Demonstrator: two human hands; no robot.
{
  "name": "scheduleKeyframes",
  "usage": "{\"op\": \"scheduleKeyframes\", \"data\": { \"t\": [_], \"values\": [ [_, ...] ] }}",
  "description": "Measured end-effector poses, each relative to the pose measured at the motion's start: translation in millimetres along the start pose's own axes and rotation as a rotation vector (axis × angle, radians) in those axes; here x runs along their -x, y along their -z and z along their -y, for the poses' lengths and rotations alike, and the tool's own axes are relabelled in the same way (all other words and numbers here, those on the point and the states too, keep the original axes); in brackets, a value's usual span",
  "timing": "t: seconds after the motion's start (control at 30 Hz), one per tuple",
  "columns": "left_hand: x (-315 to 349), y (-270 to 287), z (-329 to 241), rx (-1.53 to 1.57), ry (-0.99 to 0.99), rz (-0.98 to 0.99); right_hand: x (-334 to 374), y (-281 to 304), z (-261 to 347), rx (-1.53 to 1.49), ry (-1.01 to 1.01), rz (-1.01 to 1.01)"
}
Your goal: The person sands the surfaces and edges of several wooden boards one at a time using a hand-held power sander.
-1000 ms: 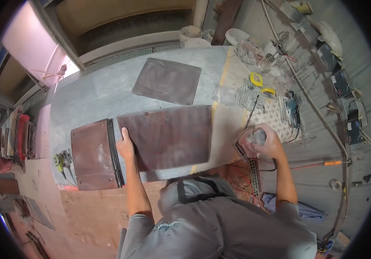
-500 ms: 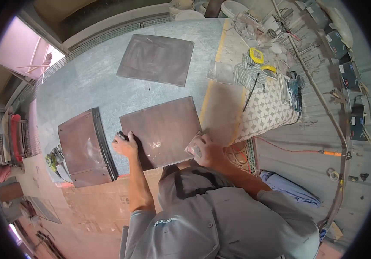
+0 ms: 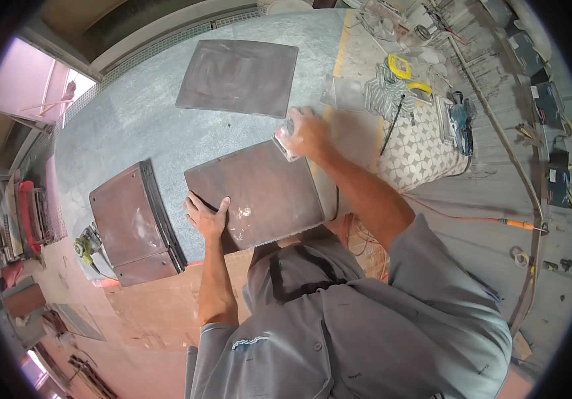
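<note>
A reddish-brown, slightly curved panel (image 3: pixel 266 193) with pale scuffs lies on the grey tabletop close to my body. My left hand (image 3: pixel 207 216) rests across its left edge, fingers spread and thumb on the upper face. At the panel's far right corner, my right hand (image 3: pixel 307 133) is closed around a sanding pad (image 3: pixel 286 145) with a pale, pinkish edge. The pad's underside is hidden; it touches or overhangs the far edge. Beyond lies a second, darker brown panel (image 3: pixel 239 76). To the left, several brown panels (image 3: pixel 129 226) are stacked.
A green-and-grey power tool (image 3: pixel 89 247) sits left of the stack. On the right are a striped cloth (image 3: pixel 384 93), yellow-handled tool (image 3: pixel 419 87), thin black rod (image 3: pixel 392 125), patterned cushion (image 3: pixel 422 149) and blue-grey power sander (image 3: pixel 460 123). An orange hose (image 3: pixel 459 214) runs along the right.
My right hand has carried the sanding pad from the panel's near right corner to its far right corner. My left hand has shifted slightly onto the panel, its fingers more spread.
</note>
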State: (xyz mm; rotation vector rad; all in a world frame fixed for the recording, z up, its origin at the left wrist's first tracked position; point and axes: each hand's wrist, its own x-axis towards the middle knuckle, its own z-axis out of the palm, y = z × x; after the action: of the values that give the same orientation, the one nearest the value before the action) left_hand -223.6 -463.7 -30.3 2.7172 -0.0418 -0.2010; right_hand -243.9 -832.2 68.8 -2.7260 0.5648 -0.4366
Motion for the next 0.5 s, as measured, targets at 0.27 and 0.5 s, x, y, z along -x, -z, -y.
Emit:
{"op": "scheduleKeyframes", "data": {
  "t": [0.27, 0.5],
  "values": [
    [-0.7, -2.1, 5.3, 0.043, -0.016, 0.013, 200.4, 67.7, 39.0, -0.294, 0.049, 0.183],
    [-4.0, -4.8, 4.6, 0.061, -0.056, -0.029, 156.3, 44.0, 37.8, -0.202, -0.005, 0.128]
  ]
}}
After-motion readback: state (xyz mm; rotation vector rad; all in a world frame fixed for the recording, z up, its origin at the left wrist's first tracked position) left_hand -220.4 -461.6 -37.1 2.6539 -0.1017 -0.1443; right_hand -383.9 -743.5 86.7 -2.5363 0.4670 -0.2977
